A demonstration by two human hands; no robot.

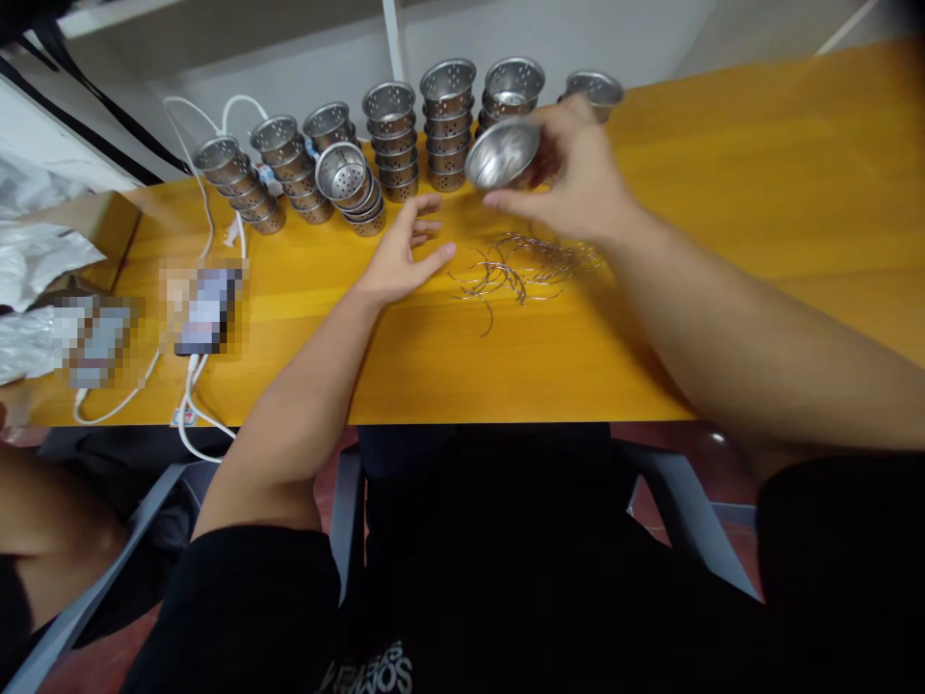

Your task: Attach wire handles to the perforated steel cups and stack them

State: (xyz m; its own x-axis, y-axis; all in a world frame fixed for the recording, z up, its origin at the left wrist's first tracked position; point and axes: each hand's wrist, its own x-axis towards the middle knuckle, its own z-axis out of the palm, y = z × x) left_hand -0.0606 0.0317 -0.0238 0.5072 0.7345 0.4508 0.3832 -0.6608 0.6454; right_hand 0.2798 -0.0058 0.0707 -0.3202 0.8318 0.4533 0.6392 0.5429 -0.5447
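My right hand [578, 178] holds a small perforated metal cup [502, 154] tipped on its side, above the yellow table [758, 193]. My left hand [405, 255] rests open on the table, fingers spread, holding nothing. Between and just below the hands lies a loose heap of thin bent wire handles [524, 265]. Behind the hands stand several stacks of the same metal cups [390, 135], some leaning. A single cup [594, 89] sits at the far right of the row.
White cables [209, 202] run across the table's left side past two blurred devices [206, 308]. A cardboard box [101, 226] and crumpled plastic [36, 260] lie at the far left. Another person's arm [43, 520] shows at lower left. The chair's grey arms [679, 501] lie below the table edge.
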